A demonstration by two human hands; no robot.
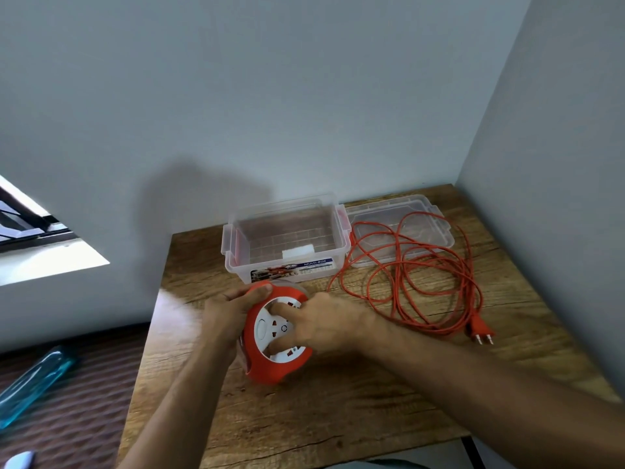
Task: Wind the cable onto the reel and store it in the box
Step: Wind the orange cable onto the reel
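An orange cable reel [270, 368] with a white socket face stands tilted on the wooden table [338, 418]. My left hand [225, 308] grips its upper left rim. My right hand [324, 324] lies across the socket face, fingers hooked into the reel's centre. The orange cable [406, 275] lies in loose loops on the table to the right, ending in a two-pin plug [480, 331]. A clear plastic box [285, 236] stands open behind the reel.
The box's clear lid [429, 206] lies at the back right, partly under the cable loops. Walls close the table at the back and right. A blue bottle [33, 384] lies below the table's left edge.
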